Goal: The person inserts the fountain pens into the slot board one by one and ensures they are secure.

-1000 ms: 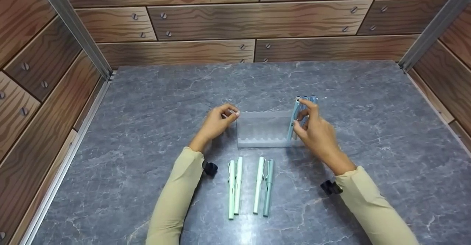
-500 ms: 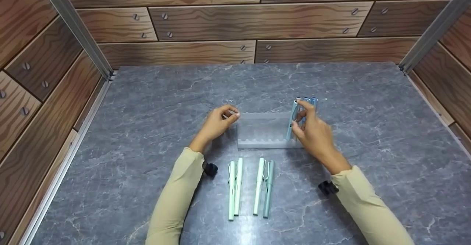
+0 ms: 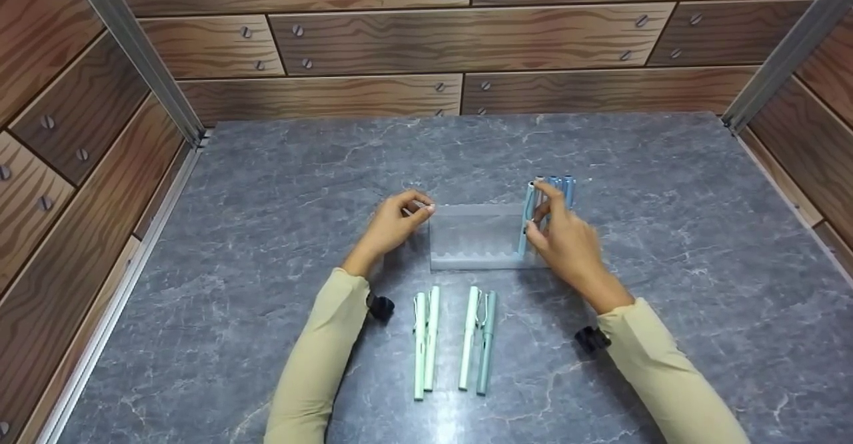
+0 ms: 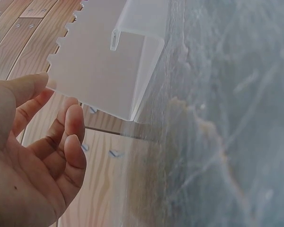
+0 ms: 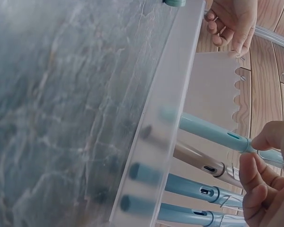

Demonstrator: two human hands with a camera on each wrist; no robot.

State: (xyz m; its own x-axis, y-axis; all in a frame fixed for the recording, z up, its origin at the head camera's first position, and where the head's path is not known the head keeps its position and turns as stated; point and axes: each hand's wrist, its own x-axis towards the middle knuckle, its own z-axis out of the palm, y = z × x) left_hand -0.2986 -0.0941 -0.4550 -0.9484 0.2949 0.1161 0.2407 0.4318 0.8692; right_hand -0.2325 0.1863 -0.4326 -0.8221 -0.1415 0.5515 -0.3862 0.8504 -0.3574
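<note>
A frosted clear pen stand [image 3: 473, 234] with notched edges stands mid-table. My left hand [image 3: 393, 223] pinches its upper left corner between thumb and index finger; the other fingers curl loosely beside it in the left wrist view. My right hand [image 3: 568, 241] pinches a light blue pen [image 5: 210, 131] by its upper part. That pen leans in the stand, its lower end behind the frosted front lip [image 5: 180, 71]. Beside it in the stand are a grey-brown pen [image 5: 194, 156] and two blue pens [image 5: 184, 186], partly hidden by the right hand in the head view.
In front of the stand lie two pale green pens [image 3: 432, 337] side by side. To their right lie another pale green pen [image 3: 468, 337] and a dark green pen [image 3: 487, 341]. Wood-patterned walls [image 3: 373, 44] enclose the grey marbled table [image 3: 266, 164].
My right hand has moved slightly left with the light blue pen, which now stands more upright and a little lower in the stand. The left hand stays at the corner.
</note>
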